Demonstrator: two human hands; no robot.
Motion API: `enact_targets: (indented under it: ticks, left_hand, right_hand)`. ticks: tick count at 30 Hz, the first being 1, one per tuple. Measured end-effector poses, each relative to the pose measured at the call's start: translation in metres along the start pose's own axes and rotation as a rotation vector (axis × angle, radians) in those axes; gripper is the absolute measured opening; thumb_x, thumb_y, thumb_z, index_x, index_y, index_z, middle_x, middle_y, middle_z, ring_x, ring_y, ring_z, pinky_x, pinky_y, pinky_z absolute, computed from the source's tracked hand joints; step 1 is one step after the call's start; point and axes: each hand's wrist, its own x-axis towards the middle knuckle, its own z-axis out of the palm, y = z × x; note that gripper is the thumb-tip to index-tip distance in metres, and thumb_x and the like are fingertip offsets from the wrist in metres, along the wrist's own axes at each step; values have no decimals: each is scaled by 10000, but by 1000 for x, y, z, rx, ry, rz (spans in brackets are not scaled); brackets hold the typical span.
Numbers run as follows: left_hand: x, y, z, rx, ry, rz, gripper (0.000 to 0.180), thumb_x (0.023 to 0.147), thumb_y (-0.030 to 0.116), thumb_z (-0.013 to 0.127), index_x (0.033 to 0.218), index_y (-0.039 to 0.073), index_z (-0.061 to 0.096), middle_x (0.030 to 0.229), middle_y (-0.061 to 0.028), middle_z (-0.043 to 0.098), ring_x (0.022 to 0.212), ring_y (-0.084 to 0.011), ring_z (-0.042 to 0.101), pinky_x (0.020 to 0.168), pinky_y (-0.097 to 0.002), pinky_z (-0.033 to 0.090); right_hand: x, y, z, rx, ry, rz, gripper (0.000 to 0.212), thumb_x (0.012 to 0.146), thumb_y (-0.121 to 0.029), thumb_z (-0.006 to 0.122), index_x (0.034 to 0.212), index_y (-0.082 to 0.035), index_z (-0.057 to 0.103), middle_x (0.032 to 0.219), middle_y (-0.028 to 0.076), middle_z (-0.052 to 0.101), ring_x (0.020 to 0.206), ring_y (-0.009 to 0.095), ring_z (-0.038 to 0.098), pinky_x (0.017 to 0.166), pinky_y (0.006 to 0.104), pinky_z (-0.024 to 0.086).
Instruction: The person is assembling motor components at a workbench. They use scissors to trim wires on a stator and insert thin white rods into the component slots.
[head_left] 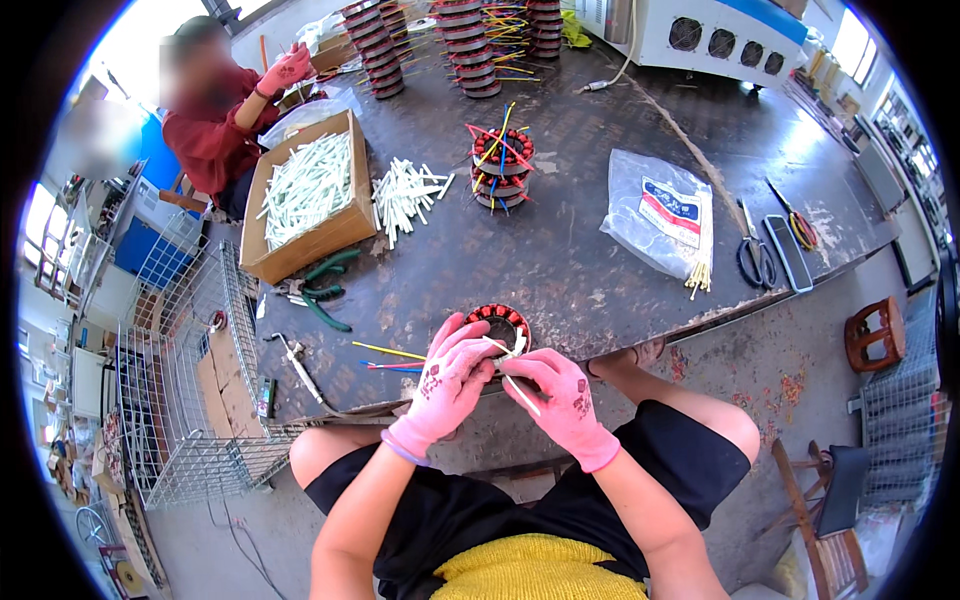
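Note:
A ring-shaped motor stator [502,314] with red coil windings lies at the near edge of the dark table, partly covered by my gloved fingers. Wearing a pink glove, my left hand [448,382] is closed at its near left side, pinching a thin white strip [522,396] that looks like a cable tie. My right hand [562,402], also in pink, pinches the same strip from the right, thumb and forefinger close to the left fingertips. Yellow, red and blue lead wires [392,360] stretch out leftward past my left hand. The fingertips hide part of the strip.
A cardboard box [318,240] of white tubes stands left, with loose tubes [408,196] beside it. Green pliers [326,292], stacked stators [502,165], a plastic bag [655,210], scissors [754,250] and a phone-like slab [788,254] lie around. A co-worker [225,125] sits far left.

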Motion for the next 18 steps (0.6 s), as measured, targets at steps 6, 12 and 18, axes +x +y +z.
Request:
enact_targets:
  ticks: [6,12,18]
  left_hand:
    - [3,5,-3,139,-77,44,376,799,156,754,1145,68,638,1122,-73,668,1259,-303,548,1177,-538,295]
    - [1,-5,7,145,-18,72,454,647,46,745,1090,64,647,1059,-68,676,1198,-300,583,1165,-567,325]
    - [5,-5,11,151,10,94,411,663,55,748,1060,42,647,1029,-113,680,1164,-325,603,1146,-573,338]
  right_hand:
    - [3,8,7,-361,-56,-164,244,820,-155,698,1059,-139,651,969,19,619,893,224,620,759,390,477]
    - [23,4,8,-557,-87,-282,216,741,-123,684,944,-143,614,889,8,577,846,201,591,734,375,446]
    - [29,3,4,-387,-25,-88,122,813,-132,675,912,-101,611,892,66,591,875,270,611,750,400,470]
